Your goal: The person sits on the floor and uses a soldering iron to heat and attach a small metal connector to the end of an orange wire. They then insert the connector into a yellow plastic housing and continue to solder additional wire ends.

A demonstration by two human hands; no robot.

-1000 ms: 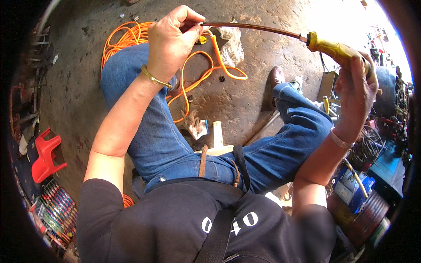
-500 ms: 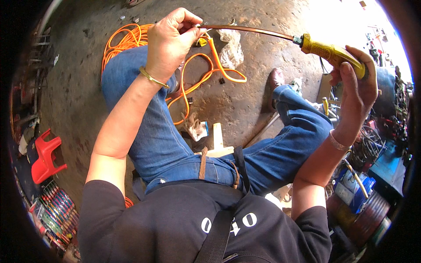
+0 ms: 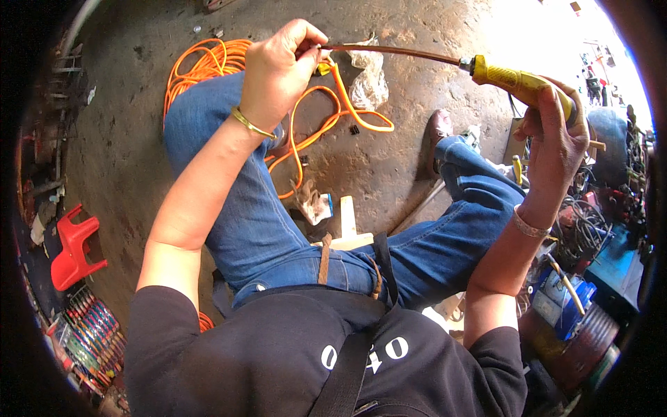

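A yellow-handled tool [image 3: 511,80] with a long thin brownish metal shaft [image 3: 396,49] spans the gap between my hands, high in the view. My right hand [image 3: 559,125] wraps its fingers round the rear of the yellow handle. At the far end of the shaft, my left hand [image 3: 281,66] is closed with thumb and forefinger pinching the tip, where a small whitish spot shows. Just below that tip, an orange hose [image 3: 341,87] rises from the floor. The exact shape of the tip is hidden by my fingers.
Coiled orange hose [image 3: 201,73] and crumpled clear plastic [image 3: 368,80] lie on the floor ahead. Between my legs are a soiled glove [image 3: 309,201] and a pale wooden piece [image 3: 348,219]. A red plastic stool [image 3: 73,247] stands left; cables [image 3: 580,226] and machinery crowd the right.
My right hand has shifted slightly left and down around the handle, its fingers changing position. The left hand still pinches the shaft's end, a little further right in the view.
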